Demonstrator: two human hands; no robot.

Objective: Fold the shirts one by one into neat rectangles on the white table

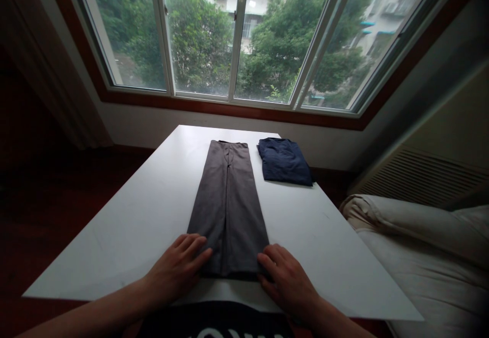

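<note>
Grey trousers [244, 205] lie flat and lengthwise on a white table [153, 200], waistband at the far end and leg hems toward me. My left hand [181, 261] rests at the lower left corner of the trousers, its fingers lying over the cloth edge. At the lower right corner, my right hand [284, 274] has its fingers curled on the hem, with the thumb low beside it; the fingers seem closed on the cloth edge. A folded dark blue garment [284, 160] sits at the table's far right edge, apart from both hands.
Beyond the table is a wall with a wide sliding window [233, 73] in a brown frame. A pale cushioned sofa [420, 246] stands close on the right, near a slatted vent [431, 177]. A curtain [49, 62] hangs at the left.
</note>
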